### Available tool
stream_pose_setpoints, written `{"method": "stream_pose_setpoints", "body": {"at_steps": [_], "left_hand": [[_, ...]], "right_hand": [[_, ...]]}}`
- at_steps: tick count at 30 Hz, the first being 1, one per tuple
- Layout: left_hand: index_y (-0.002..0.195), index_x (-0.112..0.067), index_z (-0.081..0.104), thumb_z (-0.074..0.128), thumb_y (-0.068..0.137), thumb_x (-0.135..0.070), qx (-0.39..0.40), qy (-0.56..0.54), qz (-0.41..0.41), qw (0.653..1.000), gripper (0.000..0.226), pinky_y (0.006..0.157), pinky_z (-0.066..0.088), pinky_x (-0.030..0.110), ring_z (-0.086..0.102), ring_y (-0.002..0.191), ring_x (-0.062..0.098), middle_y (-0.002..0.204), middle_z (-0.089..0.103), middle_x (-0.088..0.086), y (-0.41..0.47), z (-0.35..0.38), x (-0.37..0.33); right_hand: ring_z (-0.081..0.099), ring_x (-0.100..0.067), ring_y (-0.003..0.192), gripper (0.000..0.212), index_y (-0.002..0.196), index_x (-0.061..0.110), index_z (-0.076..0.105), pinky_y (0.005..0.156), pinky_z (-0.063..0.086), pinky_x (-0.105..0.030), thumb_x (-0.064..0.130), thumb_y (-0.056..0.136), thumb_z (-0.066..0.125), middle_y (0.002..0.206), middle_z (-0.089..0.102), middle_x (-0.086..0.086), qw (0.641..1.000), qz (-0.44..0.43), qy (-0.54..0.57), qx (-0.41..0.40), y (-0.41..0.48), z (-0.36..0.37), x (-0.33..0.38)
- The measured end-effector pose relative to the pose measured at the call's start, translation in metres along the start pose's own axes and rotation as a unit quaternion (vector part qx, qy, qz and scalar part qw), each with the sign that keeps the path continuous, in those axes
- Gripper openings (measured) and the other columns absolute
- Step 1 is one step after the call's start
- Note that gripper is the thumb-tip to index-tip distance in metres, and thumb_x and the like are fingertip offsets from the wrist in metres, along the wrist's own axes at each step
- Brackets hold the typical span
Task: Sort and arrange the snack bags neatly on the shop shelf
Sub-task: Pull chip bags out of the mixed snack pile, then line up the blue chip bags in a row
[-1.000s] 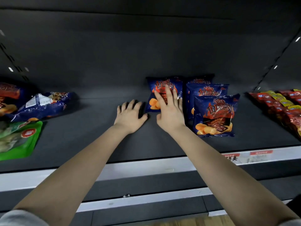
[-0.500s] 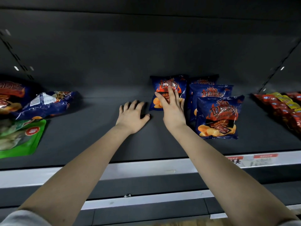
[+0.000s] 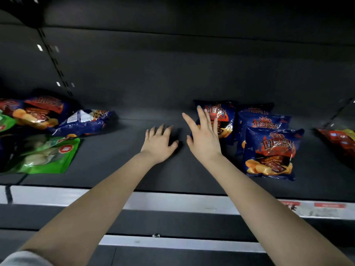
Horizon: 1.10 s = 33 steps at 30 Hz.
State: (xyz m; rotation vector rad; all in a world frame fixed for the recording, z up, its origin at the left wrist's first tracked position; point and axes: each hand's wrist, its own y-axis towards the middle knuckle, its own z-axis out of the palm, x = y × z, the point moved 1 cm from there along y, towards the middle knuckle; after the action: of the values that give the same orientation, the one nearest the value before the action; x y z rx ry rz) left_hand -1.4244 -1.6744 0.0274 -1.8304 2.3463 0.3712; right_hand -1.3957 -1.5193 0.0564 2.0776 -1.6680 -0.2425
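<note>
My L hand flat on shelf, fingers spread, just left of blue chip bag. R hand over that bag, fingers straight, wide, gripping nothing; green bag far left, red packets far right.

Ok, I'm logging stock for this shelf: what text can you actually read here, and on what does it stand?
"田园", further characters unclear: front blue chip bag.
Small line lower on that bag, perhaps ending "Flavor": too blurred to read.
Red badge on the green bag: blurred.
White label on the overturned blue bag: too small.
Red shelf-edge tags: unreadable.
</note>
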Motion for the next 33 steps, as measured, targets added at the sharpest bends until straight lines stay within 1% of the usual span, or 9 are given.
{"method": "stream_pose_setpoints", "body": {"at_steps": [6, 12, 18, 21, 24, 27, 29, 31, 33], "left_hand": [[0.147, -0.025, 0.022, 0.04, 0.093, -0.047, -0.041, -0.006, -0.028, 0.999, 0.061, 0.117, 0.009, 0.044, 0.014, 0.143, 0.035, 0.155, 0.02, 0.012, -0.021, -0.023, 0.036], [0.142, -0.023, 0.035, 0.048, 0.09, -0.042, -0.07, -0.017, -0.08, 0.994, 0.056, 0.111, 0.027, 0.041, 0.033, 0.135, 0.03, 0.15, 0.034, 0.007, -0.058, -0.047, 0.087], [0.132, -0.023, 0.049, 0.05, 0.089, -0.037, -0.088, -0.011, -0.123, 0.988, 0.045, 0.103, 0.037, 0.04, 0.045, 0.126, 0.028, 0.14, 0.047, 0.005, -0.095, -0.07, 0.128], [0.128, -0.026, 0.053, 0.05, 0.09, -0.035, -0.105, -0.001, -0.149, 0.983, 0.039, 0.103, 0.036, 0.038, 0.045, 0.126, 0.025, 0.137, 0.05, 0.001, -0.113, -0.08, 0.144], [0.126, -0.024, 0.055, 0.05, 0.091, -0.033, -0.122, 0.003, -0.17, 0.978, 0.036, 0.103, 0.036, 0.036, 0.045, 0.126, 0.024, 0.136, 0.05, 0.0, -0.13, -0.089, 0.157], [0.128, -0.022, 0.054, 0.05, 0.091, -0.031, -0.122, -0.005, -0.194, 0.973, 0.038, 0.103, 0.036, 0.038, 0.044, 0.127, 0.025, 0.139, 0.049, 0.0, -0.145, -0.096, 0.168], [0.127, -0.023, 0.055, 0.05, 0.091, -0.03, -0.124, -0.003, -0.205, 0.971, 0.037, 0.103, 0.035, 0.037, 0.046, 0.125, 0.026, 0.136, 0.052, 0.001, -0.155, -0.098, 0.174], [0.126, -0.022, 0.056, 0.05, 0.091, -0.028, -0.129, -0.002, -0.213, 0.968, 0.036, 0.103, 0.035, 0.036, 0.048, 0.121, 0.028, 0.131, 0.055, 0.003, -0.164, -0.099, 0.179], [0.126, -0.021, 0.057, 0.05, 0.091, -0.026, -0.127, 0.001, -0.217, 0.968, 0.036, 0.104, 0.034, 0.036, 0.047, 0.121, 0.027, 0.131, 0.055, 0.002, -0.172, -0.099, 0.183]], "right_hand": [[0.001, -0.029, 0.145, 0.062, 0.148, 0.029, 0.021, 0.116, 0.003, -0.05, 0.021, 0.094, 0.05, 0.157, 0.005, -0.012, 0.998, -0.046, 0.049, -0.017, 0.018, 0.006, 0.048], [0.001, -0.028, 0.145, 0.058, 0.149, 0.028, 0.021, 0.117, 0.006, -0.047, 0.026, 0.096, 0.046, 0.158, 0.002, -0.01, 0.991, -0.093, 0.099, 0.014, 0.026, 0.025, 0.1], [0.003, -0.03, 0.145, 0.061, 0.149, 0.025, 0.022, 0.117, 0.01, -0.048, 0.028, 0.094, 0.05, 0.158, 0.001, -0.008, 0.978, -0.16, 0.126, 0.042, 0.038, 0.041, 0.156], [0.005, -0.031, 0.145, 0.066, 0.148, 0.023, 0.024, 0.116, 0.012, -0.049, 0.021, 0.09, 0.057, 0.158, 0.004, -0.006, 0.969, -0.195, 0.14, 0.054, 0.044, 0.047, 0.184], [0.004, -0.031, 0.145, 0.073, 0.148, 0.019, 0.022, 0.117, 0.014, -0.046, 0.012, 0.086, 0.061, 0.159, 0.003, -0.005, 0.962, -0.225, 0.136, 0.069, 0.05, 0.054, 0.205], [0.003, -0.029, 0.145, 0.076, 0.149, 0.018, 0.018, 0.117, 0.013, -0.044, 0.012, 0.087, 0.061, 0.159, 0.003, -0.004, 0.961, -0.242, 0.108, 0.077, 0.057, 0.062, 0.217], [0.004, -0.026, 0.145, 0.076, 0.149, 0.017, 0.016, 0.116, 0.015, -0.043, 0.012, 0.087, 0.06, 0.158, 0.004, -0.003, 0.961, -0.246, 0.091, 0.082, 0.06, 0.067, 0.224], [0.01, -0.024, 0.144, 0.076, 0.149, 0.018, 0.016, 0.114, 0.02, -0.042, 0.012, 0.087, 0.058, 0.157, 0.011, -0.002, 0.963, -0.239, 0.083, 0.093, 0.06, 0.073, 0.228], [0.019, -0.024, 0.14, 0.075, 0.149, 0.02, 0.017, 0.107, 0.027, -0.042, 0.012, 0.087, 0.058, 0.153, 0.023, -0.001, 0.967, -0.221, 0.077, 0.097, 0.058, 0.077, 0.229]]}}
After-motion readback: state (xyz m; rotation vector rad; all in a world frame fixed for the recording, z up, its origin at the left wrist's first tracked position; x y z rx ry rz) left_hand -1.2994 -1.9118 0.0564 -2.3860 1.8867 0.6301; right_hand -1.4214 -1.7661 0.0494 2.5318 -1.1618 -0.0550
